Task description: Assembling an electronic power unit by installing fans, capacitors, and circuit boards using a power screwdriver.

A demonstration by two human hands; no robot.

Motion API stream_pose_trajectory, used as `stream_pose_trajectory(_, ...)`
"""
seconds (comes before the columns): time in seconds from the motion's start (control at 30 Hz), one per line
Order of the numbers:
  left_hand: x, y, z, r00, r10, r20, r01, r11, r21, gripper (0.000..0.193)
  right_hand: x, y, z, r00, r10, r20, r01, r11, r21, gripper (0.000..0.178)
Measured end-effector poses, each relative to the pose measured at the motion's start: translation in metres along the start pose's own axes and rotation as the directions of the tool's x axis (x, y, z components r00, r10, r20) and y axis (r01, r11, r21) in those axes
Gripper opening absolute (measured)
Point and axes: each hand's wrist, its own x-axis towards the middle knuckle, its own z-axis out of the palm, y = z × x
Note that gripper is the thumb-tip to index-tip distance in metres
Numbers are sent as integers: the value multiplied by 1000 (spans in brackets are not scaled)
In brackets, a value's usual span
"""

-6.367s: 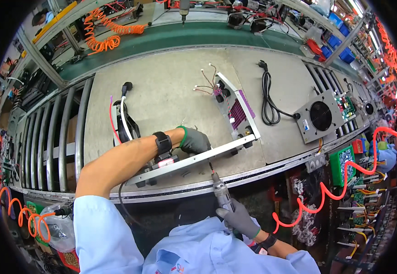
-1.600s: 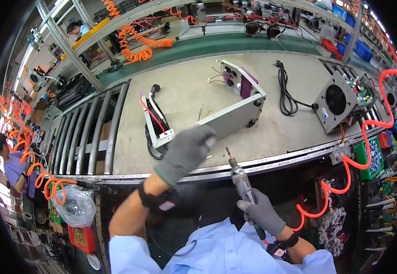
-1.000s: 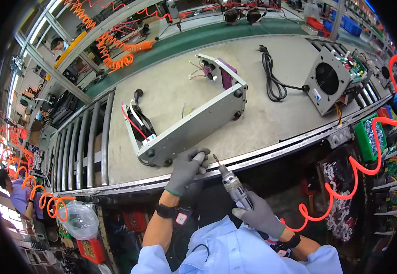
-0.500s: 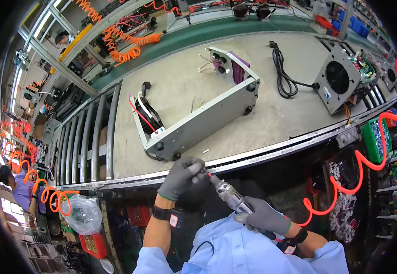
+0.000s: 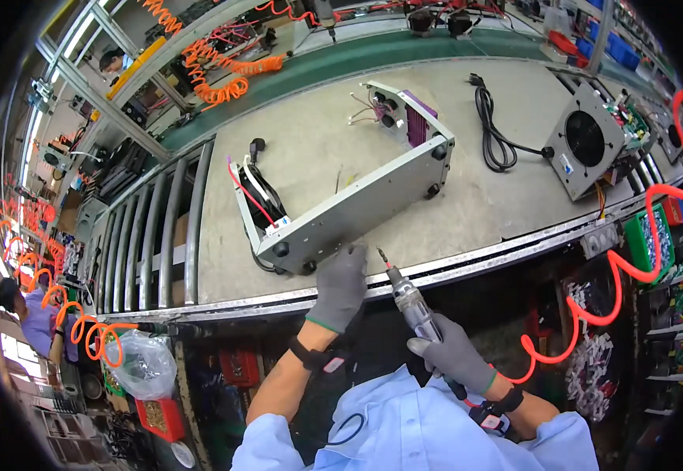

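A grey metal chassis [image 5: 373, 202] stands on its side on the bench, its flat panel with black round feet facing me. Inside its frame, a purple heatsink [image 5: 418, 125] and loose wires show at the far right end, and a red cable at the left end. My right hand [image 5: 457, 355], gloved in grey, is closed around a pneumatic screwdriver [image 5: 416, 306], its bit pointing up toward the bench and apart from the panel. My left hand [image 5: 341, 286], also gloved, is at the panel's lower edge with its fingers bent together; whatever they pinch is hidden.
A fan unit [image 5: 581, 141] with a black power cord [image 5: 492, 133] sits at the right of the bench. Steel rollers [image 5: 164, 235] adjoin on the left. The screwdriver's coiled orange hose [image 5: 616, 294] hangs at right. A green bin [image 5: 648, 238] holds small parts.
My left hand has moved up and right, from the screwdriver's tip to the chassis panel. The screwdriver has risen, its bit now over the bench edge. The view has shifted slightly.
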Motion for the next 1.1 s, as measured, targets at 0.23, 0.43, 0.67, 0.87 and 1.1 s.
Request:
stream_pose_trajectory(0.23,-8,4,-54,993,-53,108,61,995,-76,22,15,-6,-1,994,12,111,-13,1000,6,42)
stream_pose_trajectory(0.43,39,4,-163,905,-298,305,421,733,-535,15,37,-9,13,977,7,215,-12,1000,19,48)
stream_pose_trajectory(0.67,148,-27,-175,758,-377,533,588,748,-308,18,46,-10,19,975,4,223,-12,999,36,49)
stream_pose_trajectory(0.87,193,-43,-130,539,-329,775,561,827,-39,19,48,-11,20,979,33,201,-35,999,10,50)
stream_pose_trajectory(1.1,205,-67,-85,319,-177,931,313,947,72,33,53,-14,23,968,50,246,-75,993,92,48)
